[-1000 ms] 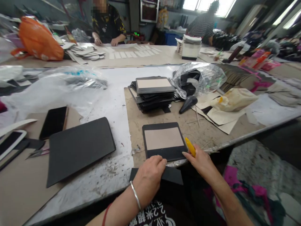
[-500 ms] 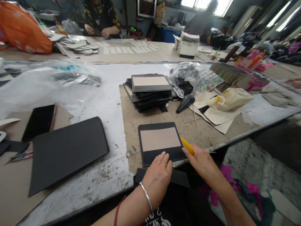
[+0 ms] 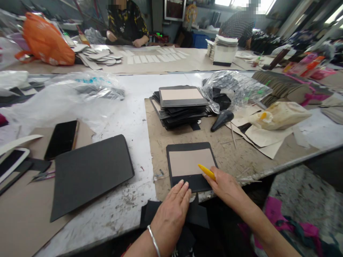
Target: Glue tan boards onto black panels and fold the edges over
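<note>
A black panel with a beige patch [image 3: 189,161] lies on the brown board near the table's front edge. My left hand [image 3: 174,203] rests its outstretched fingers on the panel's lower edge and holds nothing. In my right hand [image 3: 223,182] is a slim yellow tapered tool [image 3: 205,171], its pointed tip over the beige patch near that patch's lower right. Beyond the panel stands a stack of similar black panels [image 3: 182,102], the top one also bearing a beige patch. Some black pieces [image 3: 150,210] lie below my left hand, at the table edge and partly hidden.
A large black sheet [image 3: 92,175] and a phone [image 3: 61,139] lie on the left. To the right of the stack are a dark cone-shaped object [image 3: 222,119], a clear plastic bag [image 3: 238,89] and a yellowed bag [image 3: 284,115]. Two people work at the far table [image 3: 155,67].
The yellow tool has moved left with my right hand, from the panel's right edge onto the beige patch. My left hand has slid slightly left along the lower edge. The view has shifted.
</note>
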`<state>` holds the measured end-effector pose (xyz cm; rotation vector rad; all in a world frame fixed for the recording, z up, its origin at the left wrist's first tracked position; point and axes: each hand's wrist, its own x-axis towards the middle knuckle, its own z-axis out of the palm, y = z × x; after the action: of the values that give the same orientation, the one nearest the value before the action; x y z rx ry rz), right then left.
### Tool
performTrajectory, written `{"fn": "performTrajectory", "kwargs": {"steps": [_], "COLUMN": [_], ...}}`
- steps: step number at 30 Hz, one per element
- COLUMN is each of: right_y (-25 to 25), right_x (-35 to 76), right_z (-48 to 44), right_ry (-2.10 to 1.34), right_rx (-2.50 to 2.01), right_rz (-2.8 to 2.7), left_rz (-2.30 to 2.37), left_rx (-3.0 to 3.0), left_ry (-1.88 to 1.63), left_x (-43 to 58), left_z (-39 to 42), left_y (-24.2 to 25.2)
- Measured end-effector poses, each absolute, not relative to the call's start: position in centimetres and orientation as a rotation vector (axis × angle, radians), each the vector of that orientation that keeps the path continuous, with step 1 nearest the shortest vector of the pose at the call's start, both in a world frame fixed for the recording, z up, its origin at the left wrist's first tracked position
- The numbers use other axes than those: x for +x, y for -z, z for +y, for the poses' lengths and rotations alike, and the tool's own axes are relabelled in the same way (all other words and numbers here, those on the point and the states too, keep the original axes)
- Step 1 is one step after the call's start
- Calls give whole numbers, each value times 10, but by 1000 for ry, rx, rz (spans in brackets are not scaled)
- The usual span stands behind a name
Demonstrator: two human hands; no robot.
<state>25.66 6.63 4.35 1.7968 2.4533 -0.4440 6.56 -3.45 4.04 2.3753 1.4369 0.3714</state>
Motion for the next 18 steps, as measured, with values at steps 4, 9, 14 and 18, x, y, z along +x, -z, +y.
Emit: {"fn": "performTrajectory", "kwargs": {"steps": [4, 9, 14, 18], "right_y": [-39, -34, -42, -45], "right_x": [273, 294, 289, 284], "right_z": [69, 67, 64, 52], "right_ry": [469, 394, 959, 1498], "right_rx": [1942, 2141, 2340, 2422], "right_rz": [2391, 2296, 2148, 1815], "left_rz": [1542, 1597, 1508, 1417], "left_rx": [2403, 2472, 2590, 2603], "left_ry": [-411, -499, -672, -887], "left_x": [47, 41, 34, 32], "left_z": [-50, -56, -52, -48], "left_y": [-38, -35, -5, 21]}}
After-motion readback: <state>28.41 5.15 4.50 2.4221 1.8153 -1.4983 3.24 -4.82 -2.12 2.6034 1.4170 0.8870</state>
